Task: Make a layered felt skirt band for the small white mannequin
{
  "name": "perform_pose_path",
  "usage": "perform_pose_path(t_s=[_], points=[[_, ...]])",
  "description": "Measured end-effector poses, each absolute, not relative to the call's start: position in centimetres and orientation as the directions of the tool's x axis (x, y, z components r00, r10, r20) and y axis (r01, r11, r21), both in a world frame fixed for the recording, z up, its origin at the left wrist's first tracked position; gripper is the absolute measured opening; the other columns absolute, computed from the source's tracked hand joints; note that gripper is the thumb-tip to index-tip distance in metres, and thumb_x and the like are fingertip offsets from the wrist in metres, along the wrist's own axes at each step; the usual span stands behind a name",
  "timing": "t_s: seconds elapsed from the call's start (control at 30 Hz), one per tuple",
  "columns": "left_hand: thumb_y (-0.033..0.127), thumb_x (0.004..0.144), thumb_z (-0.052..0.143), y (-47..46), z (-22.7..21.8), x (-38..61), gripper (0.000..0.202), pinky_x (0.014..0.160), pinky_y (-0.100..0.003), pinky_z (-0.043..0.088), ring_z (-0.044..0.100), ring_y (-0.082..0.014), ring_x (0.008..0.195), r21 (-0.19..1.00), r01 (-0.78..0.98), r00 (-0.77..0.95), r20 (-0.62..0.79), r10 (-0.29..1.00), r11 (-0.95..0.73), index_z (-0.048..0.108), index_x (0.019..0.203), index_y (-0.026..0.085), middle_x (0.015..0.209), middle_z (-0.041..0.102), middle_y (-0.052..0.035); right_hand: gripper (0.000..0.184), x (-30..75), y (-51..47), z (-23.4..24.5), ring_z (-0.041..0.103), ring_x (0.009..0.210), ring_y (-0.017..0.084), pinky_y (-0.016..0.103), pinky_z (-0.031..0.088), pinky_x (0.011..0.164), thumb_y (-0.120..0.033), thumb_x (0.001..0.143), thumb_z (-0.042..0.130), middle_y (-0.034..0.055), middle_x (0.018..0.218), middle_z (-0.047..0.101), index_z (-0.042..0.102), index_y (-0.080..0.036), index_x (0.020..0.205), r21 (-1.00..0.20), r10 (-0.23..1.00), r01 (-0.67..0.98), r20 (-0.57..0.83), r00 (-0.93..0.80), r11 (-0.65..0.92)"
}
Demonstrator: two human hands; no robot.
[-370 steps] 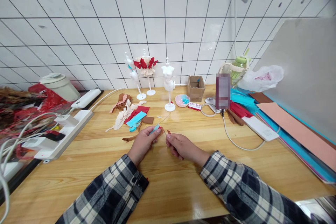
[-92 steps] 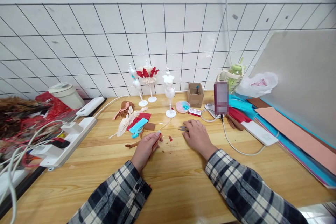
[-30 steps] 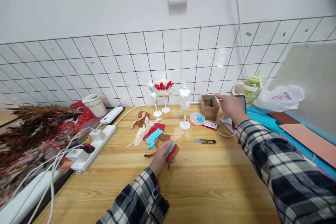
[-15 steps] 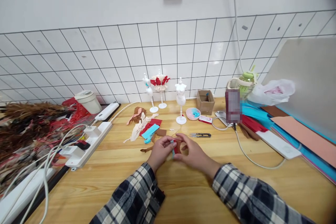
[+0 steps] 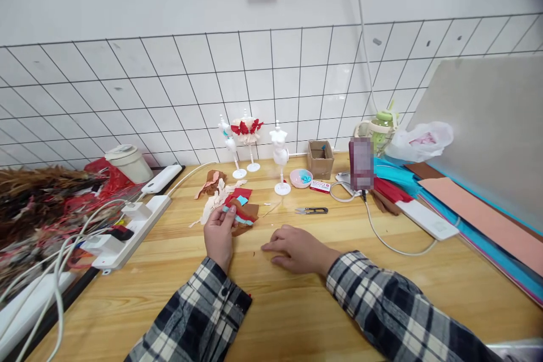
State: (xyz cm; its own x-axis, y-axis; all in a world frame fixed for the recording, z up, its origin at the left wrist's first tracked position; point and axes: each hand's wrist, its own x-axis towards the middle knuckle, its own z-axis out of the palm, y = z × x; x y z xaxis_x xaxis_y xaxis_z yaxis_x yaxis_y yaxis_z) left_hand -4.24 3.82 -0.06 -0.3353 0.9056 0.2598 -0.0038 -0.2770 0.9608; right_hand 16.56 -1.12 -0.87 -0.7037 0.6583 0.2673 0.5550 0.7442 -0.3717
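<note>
My left hand (image 5: pixel 219 241) pinches a small layered piece of crepe-like material (image 5: pixel 245 212) in brown, red and light blue, between thumb and fingers. It is held over a pile of scraps, with red material (image 5: pixel 240 194) and cream strips (image 5: pixel 216 201) showing around it. To the right, my right hand (image 5: pixel 299 250) is low over the wooden table with its fingers loosely stretched out to the left. Nothing shows in it. A tiny dark bit (image 5: pixel 254 254) lies beside its fingertips. Thread snips (image 5: pixel 312 211) lie beyond that hand.
A bare white mini dress form (image 5: pixel 280 153) stands behind the scraps, two decorated ones (image 5: pixel 251 138) further left. Behind the snips are a pink dish (image 5: pixel 301 179), a red-white box (image 5: pixel 320 186) and a cardboard box (image 5: pixel 321 159). A power strip (image 5: pixel 131 232) flanks the left, coloured sheets (image 5: pixel 479 209) the right.
My hands, together around the layered piece before, have come apart. The left has carried it left to the scraps; the right has let go and lowered slightly. The camera view has turned slightly right.
</note>
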Motion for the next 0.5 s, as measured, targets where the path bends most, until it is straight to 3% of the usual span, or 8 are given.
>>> perform_pose_path(t_s=[0.1, 0.2, 0.3, 0.37, 0.5], points=[[0.034, 0.076, 0.066, 3.5, -0.1, -3.8, 0.019, 0.067, -0.029, 0.054, 0.064, -0.0156, 0.071, 0.923, 0.139, -0.258, 0.384, 0.887, -0.359, 0.067, 0.085, 0.018, 0.078, 0.069, -0.0026, 0.019, 16.4, -1.2, -0.6, 0.055, 0.083, 0.017, 0.028, 0.039, 0.073, -0.025, 0.084, 0.053, 0.0033, 0.087, 0.065, 0.069, -0.023, 0.095, -0.338, 0.688, 0.604, 0.248, -0.682, 0.721], [0.025, 0.078, 0.061, 2.7, -0.4, -2.7, 0.013, 0.089, -0.037, 0.05, 0.064, -0.021, 0.097, 0.788, 0.378, 0.098, 0.488, 0.868, -0.486, 0.072, 0.084, 0.021, 0.1, 0.072, -0.0066, 0.016, 18.2, -0.3, -0.3, 0.055, 0.076, 0.015, 0.026, 0.039, 0.07, -0.015, 0.081, 0.05, 0.0027, 0.082, 0.063, 0.065, -0.018, 0.086, -0.423, 0.871, 0.763, 0.292, -0.395, 0.488], [0.016, 0.079, 0.055, 2.2, -0.9, -1.8, 0.025, 0.094, -0.038, 0.047, 0.063, -0.0206, 0.102, 0.642, 0.506, 0.519, 0.307, 0.798, -0.576, 0.073, 0.095, 0.025, 0.113, 0.069, -0.0047, 0.016, 20.0, 0.6, 0.0, 0.055, 0.075, 0.014, 0.025, 0.04, 0.069, -0.015, 0.082, 0.05, 0.0027, 0.083, 0.061, 0.062, -0.017, 0.092, -0.515, 0.917, 0.775, 0.341, -0.206, 0.365], [0.011, 0.077, 0.053, 2.1, -1.1, -1.6, 0.035, 0.096, -0.038, 0.045, 0.062, -0.0202, 0.106, 0.577, 0.532, 0.622, 0.23, 0.748, -0.619, 0.07, 0.104, 0.026, 0.118, 0.067, -0.0036, 0.015, 20.4, 0.8, 0.0, 0.055, 0.077, 0.014, 0.025, 0.04, 0.07, -0.018, 0.083, 0.052, 0.0028, 0.083, 0.061, 0.063, -0.018, 0.093, -0.52, 0.905, 0.75, 0.337, -0.259, 0.409], [0.002, 0.07, 0.051, 2.1, -0.4, -2.3, 0.047, 0.097, -0.038, 0.041, 0.057, -0.0211, 0.107, 0.467, 0.552, 0.643, 0.288, 0.709, -0.691, 0.069, 0.106, 0.025, 0.117, 0.066, -0.004, 0.01, 19.5, 0.7, -0.4, 0.055, 0.084, 0.016, 0.027, 0.04, 0.076, -0.021, 0.082, 0.058, 0.0028, 0.084, 0.063, 0.068, -0.021, 0.086, -0.459, 0.814, 0.674, 0.267, -0.516, 0.578]])
